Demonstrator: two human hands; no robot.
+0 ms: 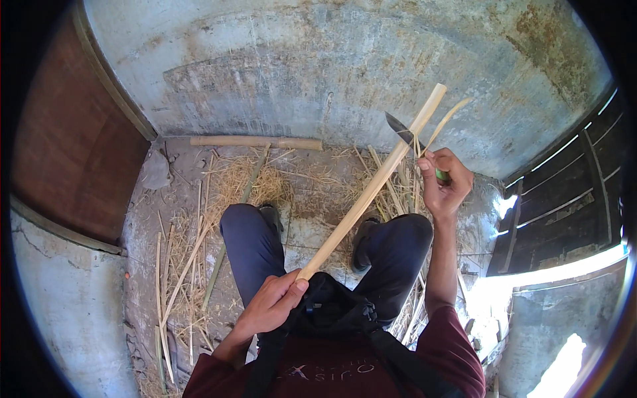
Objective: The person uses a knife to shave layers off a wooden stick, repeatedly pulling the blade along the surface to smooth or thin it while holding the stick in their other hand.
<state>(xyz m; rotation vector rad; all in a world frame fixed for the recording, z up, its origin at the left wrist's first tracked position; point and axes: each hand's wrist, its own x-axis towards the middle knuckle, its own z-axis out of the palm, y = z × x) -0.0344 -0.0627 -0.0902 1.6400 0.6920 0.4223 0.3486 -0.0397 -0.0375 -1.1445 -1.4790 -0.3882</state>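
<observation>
A long pale strip of split bamboo [361,205] slants up and away to the right from my lap. Its near end is in my left hand [275,304], with the fingers wrapped round it and the thumb on top. My right hand [445,182] is closed on a knife, and a bit of its green handle shows in the fist. The dark knife blade [400,128] lies across the bamboo near its far end. A thin curled shaving [446,124] rises beside the blade, close to my right fingers.
Shavings [245,179] and several bamboo sticks [194,265] litter the floor on both sides of my knees. A bamboo pole [257,142] lies along the foot of the stained wall [265,73]. A brown door [83,132] is at the left, dark slatted boards [564,192] at the right.
</observation>
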